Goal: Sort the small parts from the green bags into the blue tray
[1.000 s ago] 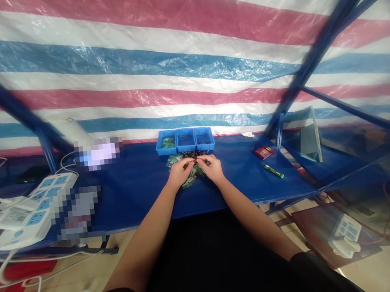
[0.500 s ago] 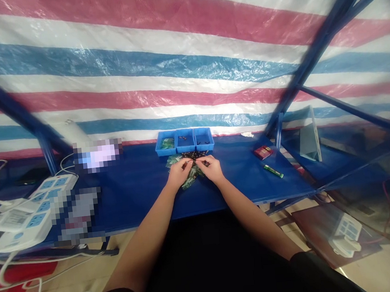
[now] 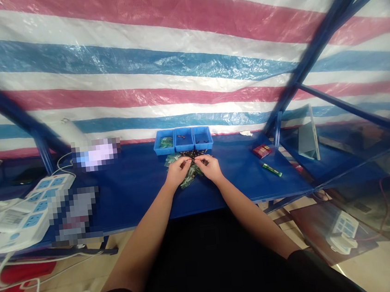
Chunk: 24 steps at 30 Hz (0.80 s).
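My left hand and my right hand meet fingertip to fingertip over the blue table, both closed in a pinch. Whatever sits between the fingers is too small to make out. Just beneath them lies a heap of small dark parts, together with flat greenish pieces that look like little circuit boards or packets. Behind the heap stand three joined blue bins: the left bin holds greenish pieces, while the middle bin and the right bin each contain a few small dark parts.
A white power strip with plugged cables lies at the left, near a blurred-out flat object. Toward the right are a red box, a green packet and a crumpled white scrap. Blue frame posts rise before a striped sheet.
The view has shifted very slightly. Both hands keep their pinch over the heap, with almost no visible movement.
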Available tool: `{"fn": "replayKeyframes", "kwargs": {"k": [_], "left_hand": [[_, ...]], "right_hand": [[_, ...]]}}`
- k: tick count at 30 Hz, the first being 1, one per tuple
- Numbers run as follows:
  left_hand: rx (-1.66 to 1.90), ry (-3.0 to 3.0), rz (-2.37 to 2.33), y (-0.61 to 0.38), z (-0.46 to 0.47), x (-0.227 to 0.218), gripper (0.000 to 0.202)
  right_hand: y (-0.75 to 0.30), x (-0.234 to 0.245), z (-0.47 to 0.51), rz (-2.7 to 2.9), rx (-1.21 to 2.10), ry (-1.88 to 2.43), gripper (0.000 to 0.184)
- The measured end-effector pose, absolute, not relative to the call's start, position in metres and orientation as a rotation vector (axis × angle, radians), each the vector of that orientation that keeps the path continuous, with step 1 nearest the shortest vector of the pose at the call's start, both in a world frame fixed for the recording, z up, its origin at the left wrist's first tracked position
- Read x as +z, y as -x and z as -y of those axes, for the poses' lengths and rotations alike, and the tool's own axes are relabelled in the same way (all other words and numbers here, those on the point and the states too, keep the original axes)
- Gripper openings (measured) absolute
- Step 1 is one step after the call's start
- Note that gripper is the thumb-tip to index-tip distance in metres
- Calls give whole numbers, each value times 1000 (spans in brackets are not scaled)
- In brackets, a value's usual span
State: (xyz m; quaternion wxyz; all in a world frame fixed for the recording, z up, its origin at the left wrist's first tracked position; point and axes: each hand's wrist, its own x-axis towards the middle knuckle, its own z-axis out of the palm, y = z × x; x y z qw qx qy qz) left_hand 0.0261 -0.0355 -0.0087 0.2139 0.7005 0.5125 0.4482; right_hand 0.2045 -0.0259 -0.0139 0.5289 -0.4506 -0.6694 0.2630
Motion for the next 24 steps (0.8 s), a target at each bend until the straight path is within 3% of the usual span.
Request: {"fn": "replayKeyframes", "kwargs": {"k": [24], "left_hand": [[1211, -1940, -1436, -26, 36, -7, 32]], "right_hand": [[-205, -19, 21, 1593, 607, 994, 21]]}}
